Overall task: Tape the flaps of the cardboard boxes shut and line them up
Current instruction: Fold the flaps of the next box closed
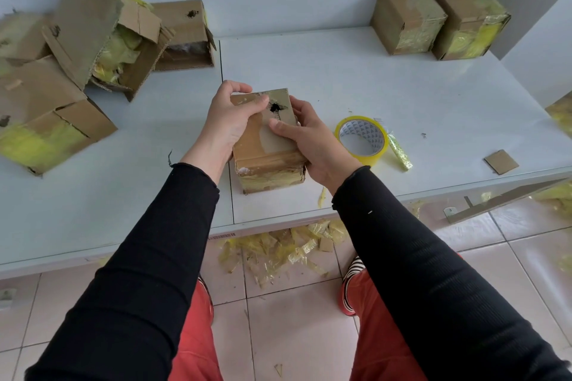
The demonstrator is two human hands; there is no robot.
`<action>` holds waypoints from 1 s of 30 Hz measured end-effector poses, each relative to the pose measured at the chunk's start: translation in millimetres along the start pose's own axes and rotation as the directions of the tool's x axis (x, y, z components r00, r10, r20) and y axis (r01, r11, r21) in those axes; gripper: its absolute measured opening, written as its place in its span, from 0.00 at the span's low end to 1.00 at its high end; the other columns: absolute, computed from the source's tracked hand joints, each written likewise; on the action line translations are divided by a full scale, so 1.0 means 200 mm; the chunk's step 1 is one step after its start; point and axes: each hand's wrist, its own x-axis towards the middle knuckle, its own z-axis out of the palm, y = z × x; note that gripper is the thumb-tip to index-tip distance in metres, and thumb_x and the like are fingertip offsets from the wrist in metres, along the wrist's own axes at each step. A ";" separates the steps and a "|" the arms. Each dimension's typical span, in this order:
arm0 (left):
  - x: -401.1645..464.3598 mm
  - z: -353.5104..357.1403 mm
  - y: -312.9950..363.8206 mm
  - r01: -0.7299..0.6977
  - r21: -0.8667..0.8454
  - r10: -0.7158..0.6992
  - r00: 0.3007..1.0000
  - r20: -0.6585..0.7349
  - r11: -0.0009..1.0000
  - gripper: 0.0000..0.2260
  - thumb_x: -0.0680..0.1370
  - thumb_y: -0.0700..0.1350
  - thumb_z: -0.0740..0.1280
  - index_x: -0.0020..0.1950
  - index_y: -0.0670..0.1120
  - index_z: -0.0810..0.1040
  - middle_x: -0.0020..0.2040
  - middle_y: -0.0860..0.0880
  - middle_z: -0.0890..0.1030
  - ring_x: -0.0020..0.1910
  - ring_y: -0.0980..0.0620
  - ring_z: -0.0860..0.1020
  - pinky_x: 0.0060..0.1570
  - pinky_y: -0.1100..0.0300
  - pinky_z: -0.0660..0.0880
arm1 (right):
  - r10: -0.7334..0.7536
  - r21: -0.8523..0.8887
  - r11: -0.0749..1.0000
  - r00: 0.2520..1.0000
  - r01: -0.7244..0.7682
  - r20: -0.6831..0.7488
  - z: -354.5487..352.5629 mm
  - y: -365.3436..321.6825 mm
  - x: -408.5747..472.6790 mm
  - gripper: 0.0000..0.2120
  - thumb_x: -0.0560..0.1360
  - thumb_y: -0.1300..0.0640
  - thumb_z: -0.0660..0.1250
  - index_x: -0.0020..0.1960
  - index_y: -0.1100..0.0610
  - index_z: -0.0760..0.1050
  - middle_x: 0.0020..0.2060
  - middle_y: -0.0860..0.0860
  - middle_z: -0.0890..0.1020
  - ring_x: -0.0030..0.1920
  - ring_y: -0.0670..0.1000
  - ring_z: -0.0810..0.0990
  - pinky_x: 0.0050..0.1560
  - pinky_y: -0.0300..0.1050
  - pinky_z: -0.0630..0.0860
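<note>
box in hand: small cardboard box [268, 145], centre of frame, standing on white table [371, 86] near its front edge; top flaps down, ragged dark hole in top, yellowish tape on lower front face
left hand: left hand [229, 120] curled over the box's top left edge, thumb pressing on top flap, clamped on the box
right hand: right hand [312, 139] gripping the box's right side, thumb laid across top flap, clamped on the box
hands relation: close together, one each side of same box
tape: tape roll [362, 138], yellow, lying flat just right of the box, not touched
tape scrap: crumpled yellow strip [400, 151] just right of roll
taped boxes: two closed boxes [439, 18] touching side by side, upper right of frame, yellow tape on fronts
open boxes: pile of open boxes [93, 40], upper left to mid left, flaps up, tilted, yellow stuff inside
card piece: small cardboard square [500, 161], right, near table edge
floor: tape scraps [278, 247] on tiles under the table edge
clothing: black sleeves, red trousers, bottom of frame
</note>
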 end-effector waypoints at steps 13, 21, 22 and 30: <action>-0.09 -0.11 -0.09 0.051 -0.076 -0.052 0.999 -0.016 0.996 0.37 0.76 0.52 0.77 0.77 0.58 0.58 0.75 0.48 0.65 0.67 0.48 0.74 0.60 0.50 0.78 | 0.106 -0.049 0.994 0.973 -0.097 0.203 -0.06 0.03 -0.02 0.42 0.77 0.66 0.72 0.83 0.45 0.55 0.68 0.52 0.79 0.60 0.54 0.83 0.55 0.48 0.82; -0.19 -0.14 -0.08 0.072 -0.117 -0.066 0.996 0.059 0.991 0.23 0.77 0.54 0.75 0.71 0.55 0.75 0.60 0.56 0.85 0.59 0.53 0.84 0.44 0.64 0.80 | -0.040 -0.309 0.949 0.997 0.060 0.070 0.00 0.02 -0.11 0.36 0.80 0.50 0.70 0.83 0.53 0.57 0.73 0.50 0.75 0.68 0.49 0.78 0.65 0.45 0.78; -0.20 -0.15 -0.07 0.048 -0.064 -0.045 0.998 0.048 0.997 0.26 0.78 0.55 0.74 0.75 0.55 0.72 0.67 0.56 0.81 0.66 0.54 0.79 0.53 0.64 0.77 | -0.100 -0.402 0.910 0.995 0.100 0.022 -0.02 -0.02 -0.13 0.35 0.81 0.48 0.69 0.83 0.53 0.57 0.75 0.49 0.72 0.72 0.47 0.74 0.68 0.44 0.74; -0.36 0.03 0.17 -0.543 0.357 0.586 0.810 -0.015 0.760 0.12 0.81 0.50 0.66 0.64 0.53 0.78 0.63 0.59 0.78 0.65 0.62 0.74 0.64 0.63 0.71 | -0.482 -0.486 0.833 0.779 0.265 -0.401 -0.53 -0.24 -0.27 0.24 0.85 0.49 0.57 0.33 0.55 0.75 0.19 0.45 0.69 0.21 0.44 0.67 0.28 0.40 0.64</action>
